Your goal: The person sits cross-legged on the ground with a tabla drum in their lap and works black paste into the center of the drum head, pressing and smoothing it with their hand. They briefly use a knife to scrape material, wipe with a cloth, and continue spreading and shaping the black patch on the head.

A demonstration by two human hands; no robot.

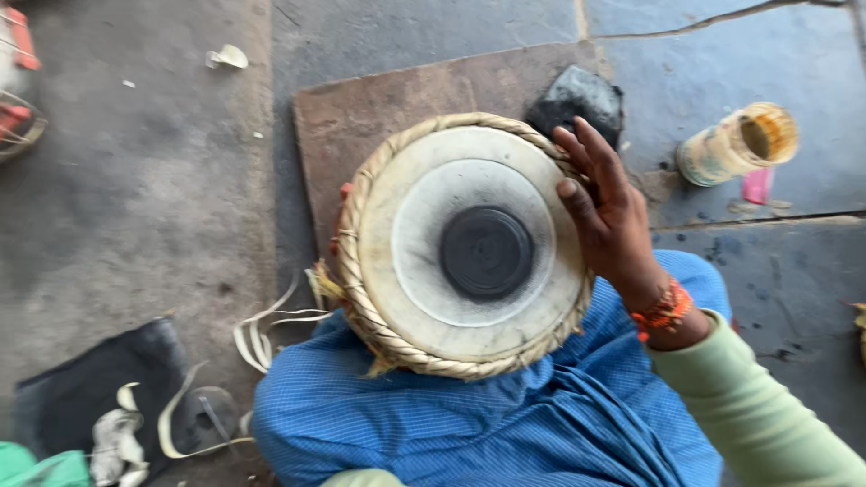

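Right hand [609, 212] open, fingers spread, resting on right rim of round white drum with black centre and braided rope edge [469, 243]; nothing grasped. Drum sits on lap, left of hand.

left hand out of sight, drum [469, 243] body hidden under its head, red object [18, 81] cut off

One view only, worn on the head, looking almost straight down and close in on the lap. The drum [469, 245] fills the centre, the right hand [609, 212] at its rim. Floor [144, 180] runs out to the left and top edges.
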